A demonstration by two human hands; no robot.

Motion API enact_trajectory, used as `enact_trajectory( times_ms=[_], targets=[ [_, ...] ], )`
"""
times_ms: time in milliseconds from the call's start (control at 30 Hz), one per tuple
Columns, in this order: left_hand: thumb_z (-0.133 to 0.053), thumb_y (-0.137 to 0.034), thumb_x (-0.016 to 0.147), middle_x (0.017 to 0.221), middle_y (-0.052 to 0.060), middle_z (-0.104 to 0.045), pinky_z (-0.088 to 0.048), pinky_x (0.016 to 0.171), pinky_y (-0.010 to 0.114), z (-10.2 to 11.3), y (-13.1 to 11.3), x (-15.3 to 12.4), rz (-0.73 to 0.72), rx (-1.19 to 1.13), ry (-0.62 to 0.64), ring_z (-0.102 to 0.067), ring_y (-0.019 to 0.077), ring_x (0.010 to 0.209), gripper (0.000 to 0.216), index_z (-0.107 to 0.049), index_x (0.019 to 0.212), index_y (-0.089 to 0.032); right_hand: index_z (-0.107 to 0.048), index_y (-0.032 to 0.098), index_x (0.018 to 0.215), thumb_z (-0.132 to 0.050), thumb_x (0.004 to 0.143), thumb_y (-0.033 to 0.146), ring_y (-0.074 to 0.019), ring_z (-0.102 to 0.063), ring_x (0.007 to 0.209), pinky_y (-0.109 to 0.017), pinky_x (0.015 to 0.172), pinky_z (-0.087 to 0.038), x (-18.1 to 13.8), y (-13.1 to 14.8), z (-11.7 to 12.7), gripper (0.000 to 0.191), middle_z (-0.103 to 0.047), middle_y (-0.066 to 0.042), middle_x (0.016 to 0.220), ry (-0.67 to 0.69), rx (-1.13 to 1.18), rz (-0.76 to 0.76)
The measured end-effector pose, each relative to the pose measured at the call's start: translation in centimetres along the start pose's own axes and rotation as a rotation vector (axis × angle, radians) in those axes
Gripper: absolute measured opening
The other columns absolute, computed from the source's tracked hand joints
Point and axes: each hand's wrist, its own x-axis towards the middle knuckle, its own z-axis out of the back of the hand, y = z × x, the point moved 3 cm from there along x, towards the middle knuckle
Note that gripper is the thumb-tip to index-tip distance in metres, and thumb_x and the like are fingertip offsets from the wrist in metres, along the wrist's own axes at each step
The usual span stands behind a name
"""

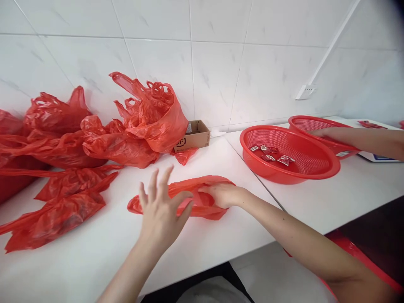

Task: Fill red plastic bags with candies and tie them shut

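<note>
A red plastic bag (pixel 189 210) lies on its side on the white table in front of me, its mouth facing right. My right hand (pixel 221 194) reaches into that mouth, and the red film hides most of its fingers, so I cannot tell whether they grip anything. Raised over the bag's left end, my left hand (pixel 162 210) is open, with its fingers spread and nothing in it. To the right stands a round red plastic basket (pixel 290 176) with several small red-and-white packets (pixel 268 157) on its bottom.
Filled red bags (pixel 154 122) crowd the table's left side. Behind the bag is a small cardboard box (pixel 198 141). Another person's arm (pixel 369 141) reaches into a second red basket (pixel 318 122) at far right, near part of a white device (pixel 378 158). A tiled wall closes the back.
</note>
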Motion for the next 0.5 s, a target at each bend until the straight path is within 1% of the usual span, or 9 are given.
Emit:
enact_trajectory(
  times_ms=[67,133,200,233,267,333,400,467,500],
  targets=[
    [-0.065,-0.027,0.083,0.158,0.009,-0.028,-0.005,0.106,0.077,-2.0,0.7,0.8,0.027,0.186,0.212,-0.011,0.0474,0.145,0.013,-0.077,0.088,-0.028,-0.032,0.034,0.150,-0.059,0.068,0.012,-0.0325,-0.060,0.114,-0.038,0.074,-0.055,-0.4,0.3,0.0,0.089,-0.045,-0.008,0.147,0.054,-0.027,0.020],
    [-0.062,-0.020,0.082,0.158,0.015,-0.027,-0.010,0.101,0.081,-3.3,3.6,1.6,0.177,0.316,0.337,-0.015,0.0514,0.142,0.019,-0.077,0.094,-0.022,-0.030,0.034,0.151,-0.059,0.064,0.006,-0.0338,-0.049,0.129,-0.038,0.083,-0.054,-1.1,0.2,-0.3,0.096,-0.031,-0.008,0.156,0.098,-0.039,0.033],
    [-0.055,-0.015,0.083,0.159,0.018,-0.024,-0.018,0.100,0.080,-3.4,6.7,2.4,0.308,0.362,0.330,-0.020,0.0519,0.141,0.027,-0.075,0.101,-0.019,-0.031,0.034,0.151,-0.059,0.060,0.002,-0.0340,-0.035,0.140,-0.039,0.092,-0.051,-2.0,0.0,-0.7,0.100,-0.016,-0.006,0.162,0.135,-0.029,0.050],
    [-0.053,-0.012,0.082,0.159,0.017,-0.025,-0.019,0.101,0.079,-3.2,7.8,2.7,0.336,0.337,0.310,-0.021,0.0510,0.141,0.031,-0.074,0.104,-0.019,-0.034,0.034,0.150,-0.058,0.060,-0.001,-0.0333,-0.032,0.141,-0.039,0.095,-0.050,-2.5,-0.1,-0.9,0.099,-0.014,-0.005,0.162,0.135,-0.007,0.075],
    [-0.052,-0.010,0.080,0.158,0.015,-0.028,-0.019,0.102,0.077,-2.9,8.5,2.8,0.333,0.281,0.296,-0.022,0.0492,0.141,0.036,-0.074,0.107,-0.022,-0.040,0.034,0.147,-0.057,0.060,-0.002,-0.0320,-0.033,0.141,-0.039,0.097,-0.048,-3.0,-0.1,-0.8,0.096,-0.019,-0.005,0.161,0.109,0.034,0.115],
    [-0.052,-0.007,0.076,0.155,0.008,-0.035,-0.023,0.106,0.071,-2.3,8.6,2.6,0.254,0.115,0.324,-0.028,0.0439,0.141,0.046,-0.073,0.109,-0.030,-0.053,0.033,0.138,-0.058,0.066,0.000,-0.0272,-0.043,0.135,-0.037,0.101,-0.046,-4.3,-0.1,0.0,0.078,-0.040,-0.003,0.153,-0.004,0.186,0.241],
    [-0.054,-0.011,0.076,0.156,0.002,-0.035,-0.037,0.105,0.059,-1.7,7.7,1.8,0.149,-0.065,0.396,-0.037,0.0390,0.138,0.046,-0.073,0.110,-0.037,-0.061,0.031,0.129,-0.061,0.078,0.014,-0.0224,-0.053,0.126,-0.035,0.102,-0.046,-6.1,-0.6,1.7,0.053,-0.057,-0.001,0.137,-0.175,0.401,0.362],
    [-0.058,-0.020,0.078,0.157,-0.002,-0.030,-0.053,0.092,0.043,-1.0,6.5,0.9,0.104,-0.235,0.458,-0.046,0.0363,0.131,0.039,-0.074,0.108,-0.039,-0.062,0.029,0.126,-0.060,0.085,0.032,-0.0212,-0.059,0.118,-0.037,0.100,-0.047,-8.2,-2.4,3.9,0.041,-0.063,-0.001,0.129,-0.384,0.526,0.355],
    [-0.060,-0.025,0.079,0.157,-0.004,-0.030,-0.057,0.082,0.036,-0.7,6.1,0.5,0.116,-0.320,0.467,-0.051,0.0352,0.126,0.035,-0.074,0.107,-0.039,-0.060,0.029,0.127,-0.059,0.086,0.038,-0.0226,-0.059,0.117,-0.039,0.099,-0.047,-9.3,-3.8,4.9,0.042,-0.063,-0.003,0.128,-0.499,0.504,0.272]
  ],
)
